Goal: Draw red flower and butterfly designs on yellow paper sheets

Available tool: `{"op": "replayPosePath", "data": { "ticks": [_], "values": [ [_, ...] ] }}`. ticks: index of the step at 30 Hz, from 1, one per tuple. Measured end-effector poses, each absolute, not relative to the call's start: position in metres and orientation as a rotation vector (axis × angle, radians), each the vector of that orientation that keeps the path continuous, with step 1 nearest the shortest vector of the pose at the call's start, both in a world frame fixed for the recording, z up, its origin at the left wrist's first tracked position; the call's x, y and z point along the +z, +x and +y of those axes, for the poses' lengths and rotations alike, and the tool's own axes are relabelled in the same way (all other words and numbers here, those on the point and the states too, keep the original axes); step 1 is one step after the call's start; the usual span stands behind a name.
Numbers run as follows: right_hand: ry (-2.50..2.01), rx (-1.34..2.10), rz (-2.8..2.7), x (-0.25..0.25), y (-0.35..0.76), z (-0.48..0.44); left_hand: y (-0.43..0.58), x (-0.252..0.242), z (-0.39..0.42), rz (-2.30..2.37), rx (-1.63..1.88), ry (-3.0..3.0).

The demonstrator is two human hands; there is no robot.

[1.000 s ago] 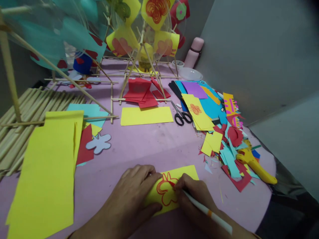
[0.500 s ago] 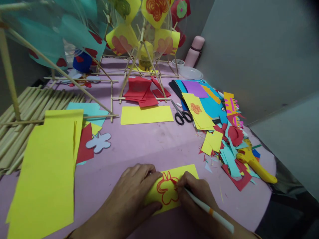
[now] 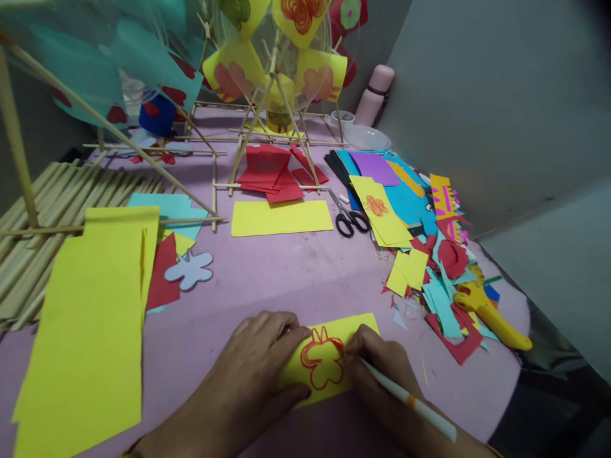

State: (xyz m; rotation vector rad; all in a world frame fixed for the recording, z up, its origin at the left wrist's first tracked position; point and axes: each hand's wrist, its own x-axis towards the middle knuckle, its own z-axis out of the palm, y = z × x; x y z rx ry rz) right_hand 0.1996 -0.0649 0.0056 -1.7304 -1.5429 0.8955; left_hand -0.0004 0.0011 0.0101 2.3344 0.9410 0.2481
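A small sheet of yellow paper (image 3: 367, 323) lies at the table's near edge, bearing a red butterfly outline (image 3: 325, 375) with two antennae. My left hand (image 3: 258, 362) holds its left side down, one finger above and the thumb below, framing the drawing. Pinched in my right hand (image 3: 377, 366) is a white marker (image 3: 401, 397) with an orange band, its red tip at the drawing's upper right wing. The left wing carries several red inner strokes. Up and to the left, apart from my hands, lies a pale butterfly-shaped cutout (image 3: 189, 270).
Large yellow sheets (image 3: 90, 318) and a bundle of sticks (image 3: 52, 222) lie left. Black-handled scissors (image 3: 351, 221), a yellow strip (image 3: 281, 217) and red pieces (image 3: 267, 168) are farther back. Paper scraps (image 3: 442, 299) and a yellow glue gun (image 3: 494, 315) lie right. Stick frames (image 3: 274, 63) stand behind.
My right hand and the marker have shifted slightly right along the drawing's right wing. My left hand stays on the paper.
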Motion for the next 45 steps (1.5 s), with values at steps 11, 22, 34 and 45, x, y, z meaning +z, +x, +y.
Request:
{"op": "replayPosePath", "data": {
  "ticks": [11,22,34,45],
  "values": [
    [-1.802,0.926,-1.499,0.0095,0.2012,-0.066,-0.0009,0.0085,0.0012,0.921,0.274,2.341],
    [-1.806,0.871,-1.507,0.0106,0.2021,-0.0629,-0.0009,0.0077,0.0012,0.929,0.275,2.325],
    [-1.733,0.832,-1.554,0.0044,0.2056,-0.067,-0.0007,0.0076,0.0017,0.927,0.274,2.326],
    [-1.719,0.85,-1.56,0.0055,0.206,-0.0663,-0.0013,0.0085,0.0011,0.934,0.25,2.332]
  ]
}}
